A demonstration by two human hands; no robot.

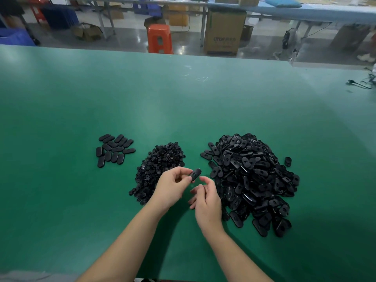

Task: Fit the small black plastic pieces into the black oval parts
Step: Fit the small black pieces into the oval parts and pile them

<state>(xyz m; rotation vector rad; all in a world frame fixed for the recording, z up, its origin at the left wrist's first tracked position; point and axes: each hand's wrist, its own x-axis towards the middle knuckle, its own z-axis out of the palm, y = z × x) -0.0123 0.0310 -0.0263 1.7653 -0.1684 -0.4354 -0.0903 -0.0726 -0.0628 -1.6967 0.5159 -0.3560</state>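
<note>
My left hand [173,185] pinches one black oval part [195,174] between thumb and fingers, above the table. My right hand [205,197] is just below and right of it, fingers loosely curled, holding nothing that I can see. A heap of small black plastic pieces [157,169] lies behind my left hand. A large pile of black oval parts [252,178] is on the right. A small group of oval parts [114,150] lies flat at the left.
All of it rests on a wide green table [183,102]. One stray oval part [288,161] lies right of the big pile. Black cables [360,83] lie at the far right edge. Beyond the table are an orange stool [159,38] and a cardboard box [222,32].
</note>
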